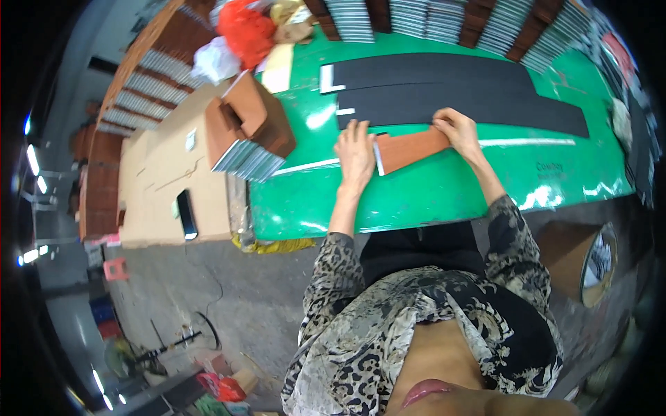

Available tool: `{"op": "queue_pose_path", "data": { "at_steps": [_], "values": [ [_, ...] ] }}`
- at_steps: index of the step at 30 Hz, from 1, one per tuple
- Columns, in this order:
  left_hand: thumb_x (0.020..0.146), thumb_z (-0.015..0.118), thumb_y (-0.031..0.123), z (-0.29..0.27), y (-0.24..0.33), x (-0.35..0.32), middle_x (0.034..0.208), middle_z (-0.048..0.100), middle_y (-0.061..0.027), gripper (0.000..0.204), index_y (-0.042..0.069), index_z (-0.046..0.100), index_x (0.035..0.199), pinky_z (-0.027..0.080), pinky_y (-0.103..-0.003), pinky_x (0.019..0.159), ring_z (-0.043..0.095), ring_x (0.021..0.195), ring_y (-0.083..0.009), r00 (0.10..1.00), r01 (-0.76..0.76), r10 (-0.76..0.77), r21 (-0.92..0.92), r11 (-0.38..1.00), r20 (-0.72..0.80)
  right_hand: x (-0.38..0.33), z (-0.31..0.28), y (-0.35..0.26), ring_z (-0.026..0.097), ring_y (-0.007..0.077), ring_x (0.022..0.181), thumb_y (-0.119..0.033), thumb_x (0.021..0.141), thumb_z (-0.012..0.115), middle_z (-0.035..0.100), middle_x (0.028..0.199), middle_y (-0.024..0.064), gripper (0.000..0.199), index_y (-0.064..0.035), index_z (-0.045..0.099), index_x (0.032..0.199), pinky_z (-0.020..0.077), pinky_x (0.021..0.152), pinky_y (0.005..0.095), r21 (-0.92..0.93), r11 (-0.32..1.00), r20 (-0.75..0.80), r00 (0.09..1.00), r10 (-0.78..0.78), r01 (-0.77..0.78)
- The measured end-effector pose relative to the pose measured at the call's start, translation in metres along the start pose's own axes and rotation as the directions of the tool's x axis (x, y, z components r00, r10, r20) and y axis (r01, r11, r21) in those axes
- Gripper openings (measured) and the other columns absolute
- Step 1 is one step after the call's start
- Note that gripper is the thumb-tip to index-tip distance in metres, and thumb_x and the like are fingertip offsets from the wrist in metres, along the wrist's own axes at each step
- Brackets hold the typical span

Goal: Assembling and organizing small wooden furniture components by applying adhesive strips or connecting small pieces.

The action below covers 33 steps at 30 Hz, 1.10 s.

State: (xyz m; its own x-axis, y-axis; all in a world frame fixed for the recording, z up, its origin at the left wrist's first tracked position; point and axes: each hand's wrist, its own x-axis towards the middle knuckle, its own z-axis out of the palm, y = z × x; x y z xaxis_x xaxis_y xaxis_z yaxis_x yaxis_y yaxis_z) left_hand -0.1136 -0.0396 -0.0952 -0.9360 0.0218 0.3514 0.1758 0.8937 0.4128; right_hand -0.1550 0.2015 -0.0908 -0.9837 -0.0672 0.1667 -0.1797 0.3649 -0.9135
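Hands are pressing a brown card piece flat on the green table just below the black strips, left hand fingers spread wide, right hand pinching its upper edge, probably aligning it.

left hand covers the brown card's near end | right hand hides its far corner; black strips partly under both | rear stacks cut off by top edge
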Motion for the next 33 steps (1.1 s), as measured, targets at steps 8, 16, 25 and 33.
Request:
{"op": "queue_pose_path", "data": {
  "at_steps": [8, 16, 25, 33],
  "values": [
    [0.081, 0.061, 0.014, -0.099, -0.018, -0.013, 0.112, 0.056, -0.0076, 0.03, 0.011, 0.056, 0.111, 0.034, -0.041, 0.084, 0.05, 0.105, -0.024, 0.943, 0.006, 0.061, 0.199, 0.98, -0.329, -0.053, 0.007, -0.013, 0.059, 0.0231, 0.088, -0.007, 0.08, 0.063, 0.064, 0.085, 0.0075, 0.007, -0.0043, 0.063, 0.086, 0.0471, 0.072, 0.0335, -0.45, 0.882, -0.17, 0.955, -0.241, 0.142],
    [0.075, 0.065, 0.043, -0.163, -0.043, 0.051, 0.109, 0.057, -0.0056, 0.047, 0.017, 0.057, 0.113, 0.031, -0.051, 0.083, 0.05, 0.105, -0.0228, 0.895, 0.312, 0.053, 0.706, 0.636, -0.444, -0.065, 0.004, -0.036, 0.056, 0.0252, 0.094, 0.001, 0.078, 0.061, 0.063, 0.091, 0.0063, 0.009, -0.0039, 0.063, 0.086, 0.0457, 0.08, 0.0348, -0.388, 0.882, -0.179, 0.917, -0.358, 0.268],
    [0.075, 0.061, 0.05, -0.206, -0.077, 0.034, 0.109, 0.056, -0.0194, 0.065, 0.018, 0.045, 0.129, 0.038, -0.051, 0.084, 0.053, 0.099, -0.0377, 0.819, 0.565, -0.429, 0.401, 0.721, -0.382, -0.095, -0.012, -0.032, 0.058, 0.0263, 0.091, 0.006, 0.075, 0.059, 0.063, 0.087, 0.0094, 0.009, -0.0009, 0.063, 0.08, 0.0469, 0.078, 0.0351, -0.236, 0.935, -0.151, 0.94, -0.306, 0.266],
    [0.079, 0.062, 0.023, -0.213, -0.054, 0.012, 0.106, 0.06, -0.0166, 0.036, 0.002, 0.059, 0.109, 0.043, -0.042, 0.086, 0.055, 0.099, -0.0323, 0.735, 0.252, 0.004, 0.278, 0.927, -0.678, -0.107, -0.007, -0.061, 0.059, 0.027, 0.09, 0.005, 0.075, 0.061, 0.064, 0.088, 0.0102, 0.009, -0.0005, 0.063, 0.081, 0.0475, 0.078, 0.035, -0.239, 0.907, -0.142, 0.912, -0.385, 0.346]
  ]
}}
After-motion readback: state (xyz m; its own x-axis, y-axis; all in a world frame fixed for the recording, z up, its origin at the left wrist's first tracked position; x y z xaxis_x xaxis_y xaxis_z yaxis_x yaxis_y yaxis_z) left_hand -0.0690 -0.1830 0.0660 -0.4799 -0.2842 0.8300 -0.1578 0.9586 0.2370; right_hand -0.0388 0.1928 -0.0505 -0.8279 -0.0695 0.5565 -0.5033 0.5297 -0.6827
